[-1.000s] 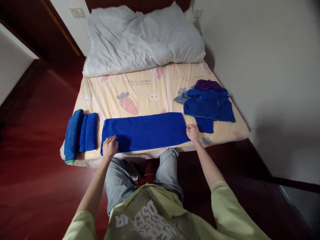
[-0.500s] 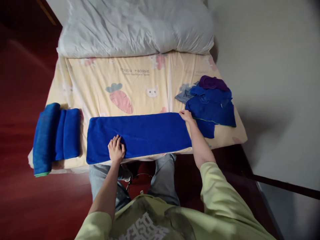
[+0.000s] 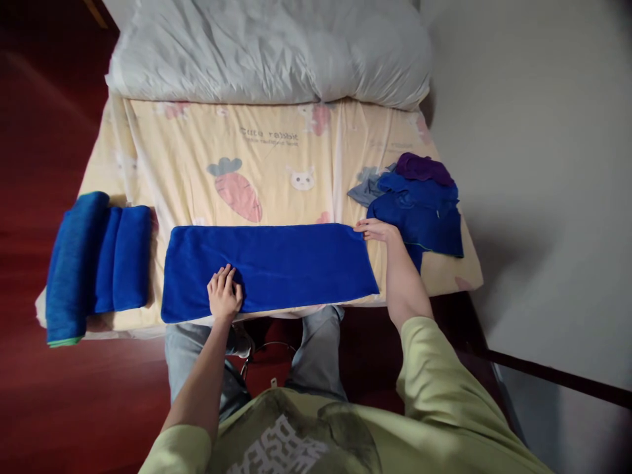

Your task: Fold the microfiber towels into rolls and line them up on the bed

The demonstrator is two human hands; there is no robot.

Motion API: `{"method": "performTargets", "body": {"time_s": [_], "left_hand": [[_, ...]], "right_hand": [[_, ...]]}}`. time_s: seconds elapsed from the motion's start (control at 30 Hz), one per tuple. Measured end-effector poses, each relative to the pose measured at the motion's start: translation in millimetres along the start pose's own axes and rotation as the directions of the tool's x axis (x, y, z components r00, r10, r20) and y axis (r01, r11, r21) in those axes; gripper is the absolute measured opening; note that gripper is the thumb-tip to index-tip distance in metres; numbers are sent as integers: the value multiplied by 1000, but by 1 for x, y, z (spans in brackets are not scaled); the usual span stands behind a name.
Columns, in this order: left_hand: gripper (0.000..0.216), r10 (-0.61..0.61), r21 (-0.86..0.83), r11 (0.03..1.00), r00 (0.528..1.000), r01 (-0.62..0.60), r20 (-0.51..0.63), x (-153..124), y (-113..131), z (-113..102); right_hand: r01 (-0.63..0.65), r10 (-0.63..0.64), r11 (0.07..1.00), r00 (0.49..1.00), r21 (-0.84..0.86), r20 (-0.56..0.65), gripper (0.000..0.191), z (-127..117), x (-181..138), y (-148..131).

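A blue towel (image 3: 291, 263), folded into a long flat strip, lies across the near part of the bed. My left hand (image 3: 226, 293) rests on it left of centre, palm down with the fingers spread. At the strip's far right corner, my right hand (image 3: 378, 230) touches the edge with its fingers stretched out, and no cloth shows gripped in them. Just beyond that hand is a loose pile of blue cloths (image 3: 419, 214), topped by a purple cloth (image 3: 424, 168), with a grey cloth (image 3: 368, 191) at its left.
Several rolled or folded blue towels (image 3: 131, 257) sit at the bed's left edge. A yellow printed sheet (image 3: 276, 164) covers the bed, and a puffy grey-white quilt (image 3: 266, 52) lies across the back. The wall (image 3: 533, 131) stands along the right; the red floor (image 3: 99, 408) is below.
My right hand has loosened from a pinch at the corner, its fingers now extended and the wrist turned. My left hand stays on the towel. The whole view has shifted slightly.
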State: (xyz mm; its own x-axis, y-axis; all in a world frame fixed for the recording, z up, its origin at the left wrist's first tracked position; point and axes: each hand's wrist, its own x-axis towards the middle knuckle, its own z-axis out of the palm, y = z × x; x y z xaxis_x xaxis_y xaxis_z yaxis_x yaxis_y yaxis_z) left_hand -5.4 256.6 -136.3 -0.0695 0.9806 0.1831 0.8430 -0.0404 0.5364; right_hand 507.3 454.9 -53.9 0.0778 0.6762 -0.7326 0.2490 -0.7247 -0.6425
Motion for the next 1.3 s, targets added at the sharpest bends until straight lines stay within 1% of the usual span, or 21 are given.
{"method": "performTargets", "body": {"time_s": [0.07,0.2,0.27,0.33,0.4,0.43,0.5,0.57,0.63,0.73,0.77,0.8,0.9,0.93,0.97,1.0,1.07,1.13,1.2,1.23,1.3], "left_hand": [[54,8,9,1000,1000,-8,-6,0,0,0],[54,34,32,999,999,-33,-33,0,-2,2],[53,44,34,999,998,-43,-47,-1,-4,4],[53,51,31,998,997,-50,-58,-1,-5,5],[53,51,24,999,996,-49,-67,-1,-6,6],[53,49,20,999,996,-48,-70,-1,-6,7],[53,48,15,999,996,-47,-70,-1,-6,7],[53,52,19,999,996,-51,-66,-1,-5,7],[52,51,29,998,997,-49,-60,-1,-5,6],[52,46,32,999,998,-45,-45,-1,-5,5],[52,45,31,999,998,-44,-43,-1,-5,5],[53,44,31,999,998,-42,-42,-1,-5,5],[53,32,39,999,999,-31,-35,-2,-4,5],[53,30,42,999,999,-29,-30,-2,-4,5],[53,30,44,999,999,-28,-25,-2,-4,4],[53,32,46,998,999,-31,-21,-2,-3,4],[53,39,51,998,999,-38,-20,-1,-2,3],[53,41,56,998,999,-39,-19,-1,-1,2],[54,30,61,998,999,-29,-12,-1,0,0],[54,23,64,998,1000,-22,-4,-1,1,0],[53,18,72,997,1000,-19,14,-2,1,0]], "right_hand": [[-9,9,1000,1000,29,12,37,0,0,-1],[122,-113,987,990,105,-86,37,-2,0,0],[147,-142,987,988,69,-67,33,-4,0,1],[169,-170,985,983,-18,-68,32,-6,4,1],[214,-231,970,960,-119,-161,31,-6,12,0],[243,-276,956,933,-164,-229,30,-5,17,0],[297,-370,923,862,-245,-348,27,-1,28,-1],[312,-436,887,807,-340,-398,21,5,36,-1],[296,-503,830,763,-472,-406,18,18,37,4],[279,-639,706,648,-650,-415,39,57,22,20],[297,-684,662,615,-688,-392,45,74,14,28],[329,-723,618,595,-714,-352,49,92,5,38],[456,-784,485,605,-746,-140,52,136,-16,67],[466,-783,471,611,-749,-113,54,143,-18,74],[449,-774,482,621,-752,-125,56,146,-17,79],[409,-756,514,632,-754,-172,58,146,-13,80],[298,-701,600,643,-742,-309,60,137,-2,75],[229,-666,644,638,-730,-387,60,127,5,66],[225,-686,627,613,-746,-392,61,124,0,66],[227,-704,610,596,-759,-387,61,126,-7,71],[203,-718,589,575,-782,-392,64,132,-27,91]]}}
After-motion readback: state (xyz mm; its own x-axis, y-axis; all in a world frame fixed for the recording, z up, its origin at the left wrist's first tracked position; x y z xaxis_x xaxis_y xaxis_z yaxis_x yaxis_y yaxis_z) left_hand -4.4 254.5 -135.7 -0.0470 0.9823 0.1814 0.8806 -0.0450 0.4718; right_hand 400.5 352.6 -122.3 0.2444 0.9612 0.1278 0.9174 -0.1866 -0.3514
